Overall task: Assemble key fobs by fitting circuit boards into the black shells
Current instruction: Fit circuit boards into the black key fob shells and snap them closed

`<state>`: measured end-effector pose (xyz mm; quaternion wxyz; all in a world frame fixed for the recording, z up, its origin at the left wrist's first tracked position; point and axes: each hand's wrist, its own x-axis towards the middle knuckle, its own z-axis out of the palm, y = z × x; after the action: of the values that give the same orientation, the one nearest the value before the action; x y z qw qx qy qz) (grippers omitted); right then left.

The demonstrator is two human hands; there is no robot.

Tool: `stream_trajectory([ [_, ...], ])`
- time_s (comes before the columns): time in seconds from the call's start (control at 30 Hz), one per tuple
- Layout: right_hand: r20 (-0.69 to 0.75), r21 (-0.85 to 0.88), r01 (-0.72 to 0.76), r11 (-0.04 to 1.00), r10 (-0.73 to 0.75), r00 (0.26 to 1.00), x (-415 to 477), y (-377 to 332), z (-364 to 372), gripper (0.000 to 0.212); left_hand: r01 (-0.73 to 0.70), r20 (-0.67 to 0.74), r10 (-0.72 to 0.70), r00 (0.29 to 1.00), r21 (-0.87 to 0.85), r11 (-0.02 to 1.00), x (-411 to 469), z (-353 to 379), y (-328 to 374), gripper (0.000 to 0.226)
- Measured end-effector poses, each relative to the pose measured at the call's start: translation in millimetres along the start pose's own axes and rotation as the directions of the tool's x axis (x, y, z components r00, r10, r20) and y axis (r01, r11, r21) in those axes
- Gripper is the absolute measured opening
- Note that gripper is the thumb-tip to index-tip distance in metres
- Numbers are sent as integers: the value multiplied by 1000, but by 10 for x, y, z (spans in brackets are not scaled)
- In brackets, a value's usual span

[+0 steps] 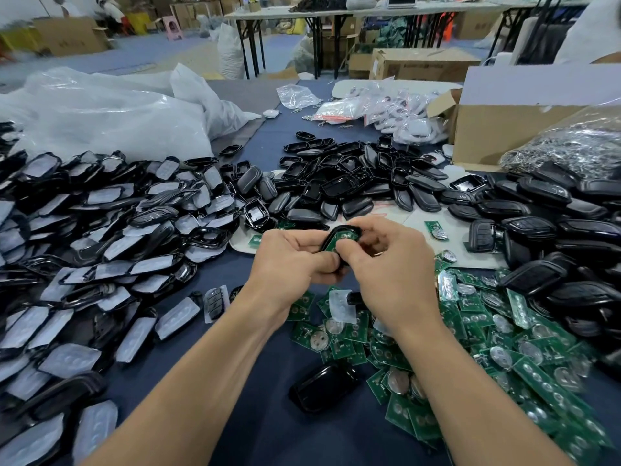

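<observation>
Both hands hold one black shell (331, 242) above the surface (255, 398), just beyond the green board pile (487, 331). Left hand (292, 260) grip curls round it; right hand (386, 260) thumb presses the circuit board (339, 242) inside.

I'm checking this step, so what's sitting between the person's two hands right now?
In the head view, a black shell with a green circuit board in it, gripped by the left hand and the right hand.

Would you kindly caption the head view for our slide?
Left hand and right hand fit a circuit board into a black shell.
</observation>
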<state>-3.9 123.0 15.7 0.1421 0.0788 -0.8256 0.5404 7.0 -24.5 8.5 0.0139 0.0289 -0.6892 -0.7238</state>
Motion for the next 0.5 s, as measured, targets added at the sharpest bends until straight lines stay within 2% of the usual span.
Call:
stream_trajectory([
  [0.03,8,31,-5,1000,4,1000,1,-5,-5,19,-21,-2,21,1000,32,999,-6,-2,6,36],
  [0.1,15,68,-8,998,7,1000,9,9,-25,27,-111,6,113,994,216,970,-16,-6,-4,36],
  [0.17,62,75,-8,997,4,998,11,14,-38,30,-228,35,236,971,436,871,-46,6,-11,37],
  [0.2,92,70,-9,998,3,996,12,13,-41,31,-266,37,285,958,492,829,-58,17,-25,44],
  [0.3,166,78,-13,997,0,986,30,16,-38,32,-278,-15,347,938,569,774,-76,40,-53,63],
  [0.4,192,148,-75,986,45,980,34,10,-8,42,-249,-130,462,877,699,670,-30,-35,-26,55],
  [0.43,204,145,-88,986,57,977,19,3,16,47,-218,-207,494,845,709,670,1,-98,1,51],
  [0.47,214,116,-76,990,50,975,-4,-7,39,51,-190,-308,481,821,646,739,39,-173,34,47],
  [0.5,226,79,-51,996,32,974,-21,-25,73,52,-179,-410,422,808,512,840,73,-253,79,45],
])
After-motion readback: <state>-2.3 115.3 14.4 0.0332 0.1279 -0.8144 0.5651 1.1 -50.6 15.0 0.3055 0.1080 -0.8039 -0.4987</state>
